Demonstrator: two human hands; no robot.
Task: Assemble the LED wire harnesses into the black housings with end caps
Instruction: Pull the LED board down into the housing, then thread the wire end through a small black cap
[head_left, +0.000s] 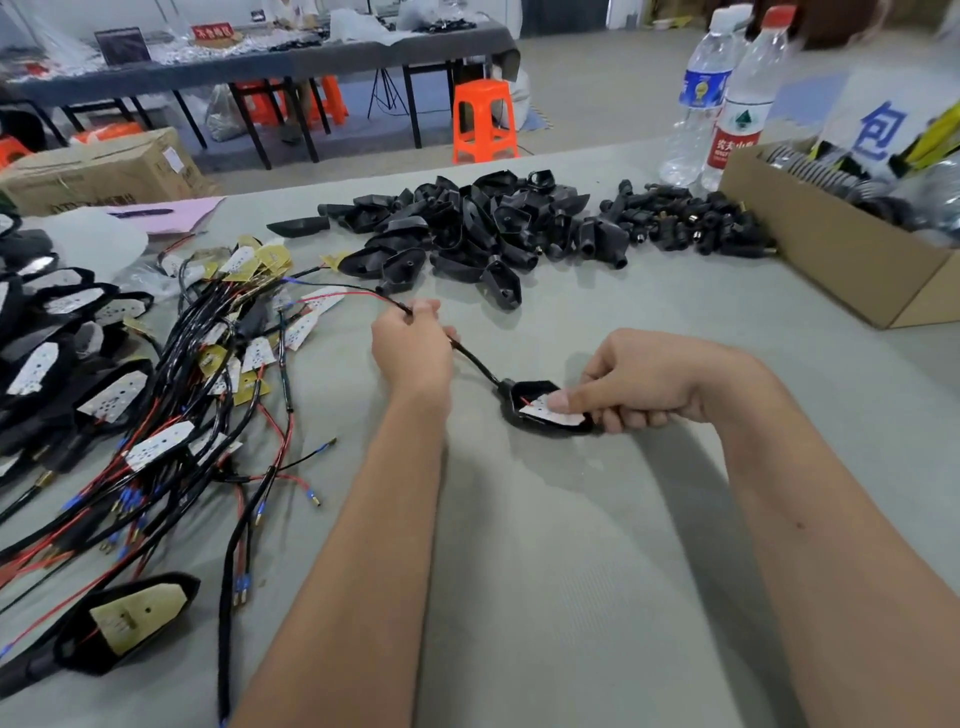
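Observation:
My right hand (636, 382) grips a black housing (524, 410) at the middle of the table, its thumb pressing on the white LED board (540, 413) seated inside. A black sleeved wire (475, 364) runs out of the housing's narrow end up to my left hand (413, 345), which grips it; red and black leads (343, 293) trail away to the left. A pile of loose black housings (467, 228) lies behind, with small black end caps (680, 221) to its right.
A tangle of LED wire harnesses (208, 364) covers the left of the table, with assembled housings (62, 332) at the far left and one (130, 618) at the front left. A cardboard box (841, 249) and two water bottles (722, 98) stand at the back right.

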